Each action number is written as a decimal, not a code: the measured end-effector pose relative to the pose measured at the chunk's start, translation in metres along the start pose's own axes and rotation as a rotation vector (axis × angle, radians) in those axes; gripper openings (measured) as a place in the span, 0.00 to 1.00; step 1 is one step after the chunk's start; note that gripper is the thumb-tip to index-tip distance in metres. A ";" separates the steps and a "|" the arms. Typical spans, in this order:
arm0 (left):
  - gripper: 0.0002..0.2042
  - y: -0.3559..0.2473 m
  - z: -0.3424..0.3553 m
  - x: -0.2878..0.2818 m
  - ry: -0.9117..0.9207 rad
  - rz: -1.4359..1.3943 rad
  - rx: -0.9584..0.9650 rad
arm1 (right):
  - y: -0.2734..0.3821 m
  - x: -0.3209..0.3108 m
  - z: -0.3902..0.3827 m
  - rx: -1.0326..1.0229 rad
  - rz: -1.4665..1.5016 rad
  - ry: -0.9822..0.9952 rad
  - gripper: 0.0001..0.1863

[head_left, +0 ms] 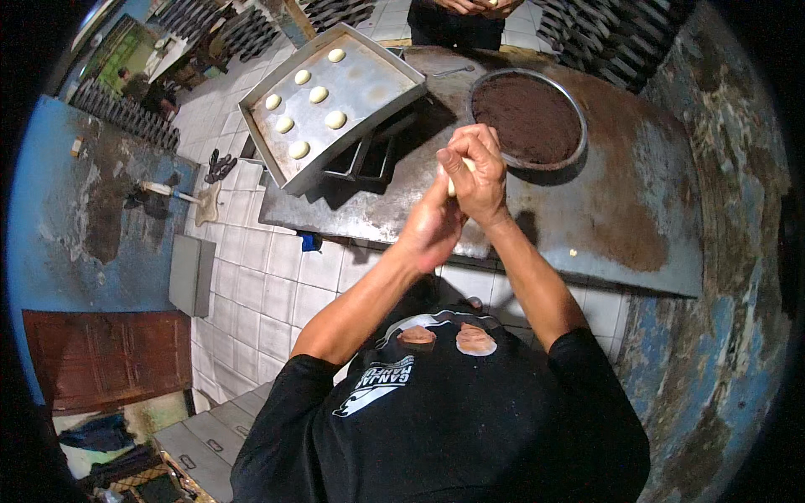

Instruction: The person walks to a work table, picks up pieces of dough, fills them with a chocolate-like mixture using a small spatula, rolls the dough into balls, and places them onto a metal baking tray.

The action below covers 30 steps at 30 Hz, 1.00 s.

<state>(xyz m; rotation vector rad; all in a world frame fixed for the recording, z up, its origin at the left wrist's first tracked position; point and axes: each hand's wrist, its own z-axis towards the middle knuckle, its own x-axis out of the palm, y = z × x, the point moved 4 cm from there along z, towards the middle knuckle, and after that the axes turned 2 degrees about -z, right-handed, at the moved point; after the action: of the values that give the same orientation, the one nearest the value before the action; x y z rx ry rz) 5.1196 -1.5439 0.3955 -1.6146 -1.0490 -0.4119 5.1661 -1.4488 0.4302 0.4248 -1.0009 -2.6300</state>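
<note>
My left hand [434, 220] and my right hand [481, 178] are pressed together above the near edge of the metal table. A small bit of pale dough [453, 188] shows between them; the fingers hide most of it. The right fingers curl over the left hand. Ahead and to the left, a shallow metal tray [377, 82] holds several smooth, pale dough balls [319, 95], spaced apart. Just beyond my right hand is a round metal pan [582, 134] filled with a dark brown, crumbly mass [524, 117].
The tray rests on other trays [360, 163] at the left end of the worn table [625, 184]. A small spoon [453, 70] lies near the far edge. Another person's hands [471, 5] show across the table. A stained wall [721, 218] stands at the right.
</note>
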 end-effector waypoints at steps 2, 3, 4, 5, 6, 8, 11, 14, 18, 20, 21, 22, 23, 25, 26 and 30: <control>0.27 -0.006 0.014 -0.009 0.168 -0.166 0.012 | 0.020 0.024 -0.007 -0.140 0.032 0.079 0.14; 0.29 -0.022 0.025 -0.016 0.359 -0.290 0.056 | 0.024 0.035 -0.011 -0.196 0.101 0.141 0.14; 0.27 -0.052 0.011 0.005 0.253 -0.255 0.113 | 0.020 0.037 -0.010 -0.209 0.036 0.180 0.13; 0.25 -0.051 0.021 -0.009 0.235 -0.277 0.081 | -0.001 0.047 -0.001 -0.254 0.061 0.186 0.13; 0.23 -0.047 0.035 -0.030 0.216 -0.300 0.050 | -0.024 0.055 0.008 -0.120 0.043 0.140 0.13; 0.21 -0.044 0.056 -0.049 0.101 -0.280 0.019 | -0.044 0.076 0.023 0.031 0.007 0.104 0.13; 0.27 -0.074 0.084 -0.075 0.136 -0.401 0.126 | -0.036 0.124 0.023 -0.118 0.092 0.221 0.13; 0.41 -0.116 0.108 -0.107 0.126 -0.330 -0.035 | -0.097 0.152 0.037 0.342 0.269 0.295 0.13; 0.43 -0.156 0.115 -0.136 -0.031 0.054 0.074 | -0.171 0.185 0.069 1.385 0.962 0.197 0.15; 0.37 -0.184 0.108 -0.156 -0.029 0.143 0.217 | -0.189 0.208 0.092 1.467 0.945 0.306 0.11; 0.34 -0.201 0.104 -0.162 -0.047 0.179 0.288 | -0.193 0.218 0.106 1.480 0.852 0.329 0.09; 0.34 -0.219 0.101 -0.166 -0.052 0.186 0.299 | -0.201 0.225 0.119 1.382 0.739 0.417 0.08; 0.34 -0.232 0.097 -0.174 -0.062 0.193 0.309 | -0.211 0.235 0.129 1.282 0.632 0.508 0.08; 0.33 -0.245 0.093 -0.195 -0.065 0.240 0.400 | -0.231 0.252 0.148 0.864 0.100 0.749 0.13; 0.32 -0.250 0.091 -0.207 -0.040 0.237 0.433 | -0.238 0.261 0.151 0.544 -0.121 0.869 0.14; 0.35 -0.275 0.073 -0.226 -0.085 0.220 0.450 | -0.255 0.285 0.154 -0.170 -0.383 1.243 0.24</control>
<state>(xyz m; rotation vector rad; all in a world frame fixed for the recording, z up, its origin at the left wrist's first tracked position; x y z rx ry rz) 4.7578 -1.5723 0.3720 -1.3289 -0.9337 0.0427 4.8060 -1.2818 0.3192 1.9793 -0.2624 -1.9720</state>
